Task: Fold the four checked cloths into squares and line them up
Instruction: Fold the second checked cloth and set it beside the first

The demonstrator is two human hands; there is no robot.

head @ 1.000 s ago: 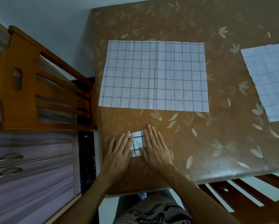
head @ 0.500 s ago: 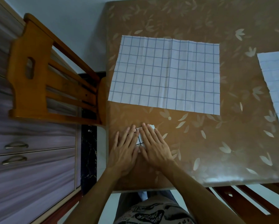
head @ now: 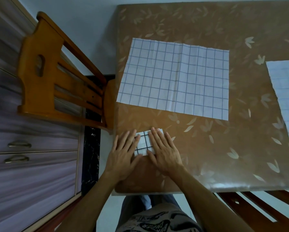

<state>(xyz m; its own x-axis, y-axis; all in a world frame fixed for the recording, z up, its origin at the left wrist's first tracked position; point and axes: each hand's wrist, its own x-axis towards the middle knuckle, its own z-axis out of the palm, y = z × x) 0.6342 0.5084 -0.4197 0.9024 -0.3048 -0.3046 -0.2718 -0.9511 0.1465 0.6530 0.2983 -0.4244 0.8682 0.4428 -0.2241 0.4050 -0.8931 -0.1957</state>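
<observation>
A small folded checked cloth (head: 144,143) lies near the table's front left corner. My left hand (head: 123,153) presses flat on its left side with straight fingers. My right hand (head: 164,151) presses flat on its right side, fingers straight and pointing away from me. Between the hands a strip of white cloth with dark grid lines shows. A large unfolded checked cloth (head: 174,77) lies spread flat farther back on the table. Another unfolded checked cloth (head: 286,96) lies at the right, cut off by the frame's edge.
The table (head: 215,148) has a brown cover with a leaf pattern. A wooden chair (head: 56,77) stands at the table's left side. Drawers (head: 23,156) line the far left. Slats of another chair (head: 257,206) show below the table's front edge at the right.
My hands have spread slightly apart on the folded cloth, so more of it shows between them. The view has shifted, with the table now further right in the frame.
</observation>
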